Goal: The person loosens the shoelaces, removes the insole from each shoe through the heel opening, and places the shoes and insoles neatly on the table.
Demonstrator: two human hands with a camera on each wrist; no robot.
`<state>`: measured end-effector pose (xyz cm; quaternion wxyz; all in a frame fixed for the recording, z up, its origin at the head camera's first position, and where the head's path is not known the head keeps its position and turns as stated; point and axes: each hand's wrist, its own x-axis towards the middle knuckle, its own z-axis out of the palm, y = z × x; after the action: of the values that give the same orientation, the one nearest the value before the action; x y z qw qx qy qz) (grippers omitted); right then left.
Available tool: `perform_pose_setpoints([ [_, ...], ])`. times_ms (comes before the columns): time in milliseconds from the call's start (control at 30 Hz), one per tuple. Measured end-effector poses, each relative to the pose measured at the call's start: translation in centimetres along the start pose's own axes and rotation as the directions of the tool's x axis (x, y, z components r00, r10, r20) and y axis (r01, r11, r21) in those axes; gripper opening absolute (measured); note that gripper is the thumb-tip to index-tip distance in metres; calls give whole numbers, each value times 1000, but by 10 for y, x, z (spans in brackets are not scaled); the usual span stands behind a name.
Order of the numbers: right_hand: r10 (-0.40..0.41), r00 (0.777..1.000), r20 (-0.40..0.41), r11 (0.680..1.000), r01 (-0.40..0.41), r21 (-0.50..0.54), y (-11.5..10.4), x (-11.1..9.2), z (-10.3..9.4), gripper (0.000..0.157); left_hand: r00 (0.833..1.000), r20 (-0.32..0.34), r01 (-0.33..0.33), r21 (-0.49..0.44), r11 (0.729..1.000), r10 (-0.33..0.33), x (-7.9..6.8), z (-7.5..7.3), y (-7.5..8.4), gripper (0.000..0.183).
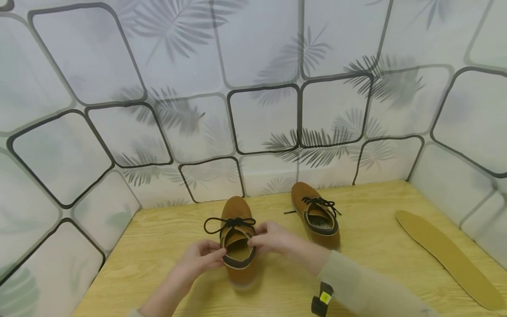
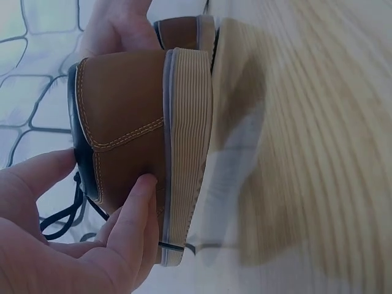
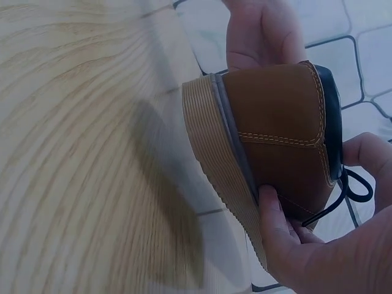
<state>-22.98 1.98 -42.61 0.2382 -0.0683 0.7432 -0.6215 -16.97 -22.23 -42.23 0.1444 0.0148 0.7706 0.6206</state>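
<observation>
A brown lace-up shoe (image 1: 236, 208), its black lace (image 1: 236, 222) tied in a bow, has its toe pointing away from me. My left hand (image 1: 203, 257) grips the left side of its opening, thumb at the dark collar and fingers against the outer side. On the opposite side my right hand (image 1: 273, 237) holds it likewise, thumb at the rim. In both wrist views the heel end of the shoe (image 2: 125, 92) shows brown leather, stitching and a ridged pale sole (image 3: 205, 128). A shadowed gap lies between sole and table there. A tan footbed shows inside the shoe.
A second brown shoe (image 1: 305, 193) with a black lace stands to the right, behind my right forearm. Farther right a flat tan insole (image 1: 447, 255) lies on the wood-grain table (image 1: 166, 229). A patterned wall covering (image 1: 261, 119) rises behind and at both sides.
</observation>
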Motion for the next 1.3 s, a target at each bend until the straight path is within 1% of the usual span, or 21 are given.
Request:
perform_pose_setpoints([
  [133,-16,1000,19,999,17,-27,3,-7,-8,48,999,38,-11,-31,999,12,-1,8,-2,51],
  [267,-22,999,48,998,24,-53,4,-15,-16,46,997,70,-25,-52,998,28,-4,15,-2,50],
  [500,-7,999,53,989,15,-150,5,-29,-30,56,994,109,-23,-47,999,28,-9,26,-5,40],
  [700,8,993,122,988,11,-152,12,-38,-43,58,988,148,-22,-77,997,33,-11,35,-10,30],
  [833,2,988,155,982,27,-184,15,-43,-50,58,982,185,-21,-110,994,41,-11,40,-14,26],
  [933,-6,984,179,975,46,-218,16,-46,-55,56,977,213,-4,-136,991,33,-12,44,-16,26],
  [1000,-13,980,198,969,62,-241,17,-47,-57,55,971,236,4,-156,988,33,-12,46,-19,27],
  [1100,-19,974,228,959,82,-272,19,-48,-62,51,958,282,5,-178,984,47,-14,50,-23,29],
  [1167,-22,967,253,952,97,-289,20,-48,-65,48,945,318,-12,-190,982,73,-15,54,-26,30],
  [1300,-42,947,319,939,147,-312,20,-48,-73,45,924,372,-20,-185,983,88,-21,61,-29,31],
])
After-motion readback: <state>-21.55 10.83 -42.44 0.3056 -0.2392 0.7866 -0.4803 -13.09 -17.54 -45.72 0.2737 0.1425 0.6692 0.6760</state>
